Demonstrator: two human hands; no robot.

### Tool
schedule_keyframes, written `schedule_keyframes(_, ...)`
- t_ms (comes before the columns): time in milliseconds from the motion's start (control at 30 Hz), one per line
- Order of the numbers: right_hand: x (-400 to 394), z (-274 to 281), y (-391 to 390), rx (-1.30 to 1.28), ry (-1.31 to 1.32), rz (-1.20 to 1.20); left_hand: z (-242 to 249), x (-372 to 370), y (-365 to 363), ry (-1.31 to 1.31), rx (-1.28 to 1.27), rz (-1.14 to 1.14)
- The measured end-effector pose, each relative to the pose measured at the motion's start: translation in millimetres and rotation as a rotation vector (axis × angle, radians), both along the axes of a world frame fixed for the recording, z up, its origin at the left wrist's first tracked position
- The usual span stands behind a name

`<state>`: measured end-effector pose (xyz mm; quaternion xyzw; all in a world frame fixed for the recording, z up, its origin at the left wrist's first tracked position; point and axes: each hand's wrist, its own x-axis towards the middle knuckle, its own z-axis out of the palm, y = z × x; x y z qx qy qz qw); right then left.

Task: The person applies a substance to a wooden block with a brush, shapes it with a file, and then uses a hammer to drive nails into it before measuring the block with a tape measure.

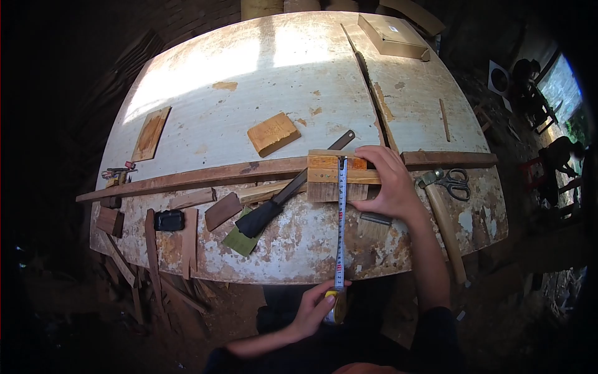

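Note:
My right hand [392, 184] grips the right end of a small stack of wooden pieces [321, 191], thumb below and fingers over the top edge. My left hand [311, 310] is closed around the yellow case of a tape measure [337, 306], just off the table's near edge. Its pulled-out blade [340, 240] runs straight from the case across the face of the stack, ending near the stack's upper edge. Left of the stack lies a long dark metal tool with a black handle [258, 218], partly hidden behind the wood.
A long wooden bar [249, 172] crosses the worn table [205, 118]. A wooden block [274, 134] and a thin board [151, 134] lie beyond it. Scissors [458, 185] and a wooden-handled hammer [446, 234] are at the right. A cardboard box [392, 38] sits at the far edge.

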<state>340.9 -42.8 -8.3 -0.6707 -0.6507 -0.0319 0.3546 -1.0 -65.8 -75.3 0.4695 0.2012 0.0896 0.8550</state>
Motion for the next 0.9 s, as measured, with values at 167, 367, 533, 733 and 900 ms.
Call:
schedule_keyframes(167,-4,2,0,-0.02,0.0,0.019,5,-4,1,0.011,-0.041,-0.003)
schedule_keyframes(367,-6,0,1,0.01,0.001,0.043,-3,-8,-5,0.014,0.025,0.047)
schedule_keyframes(533,-7,-2,2,0.028,0.001,0.046,-5,-8,-9,0.006,0.114,0.066)
schedule_keyframes(733,-5,-1,0,0.015,0.027,0.018,-6,-13,-12,0.037,0.084,0.031)
schedule_keyframes(900,2,-2,1,0.059,0.051,-0.011,-12,-15,-15,-0.005,0.174,0.056)
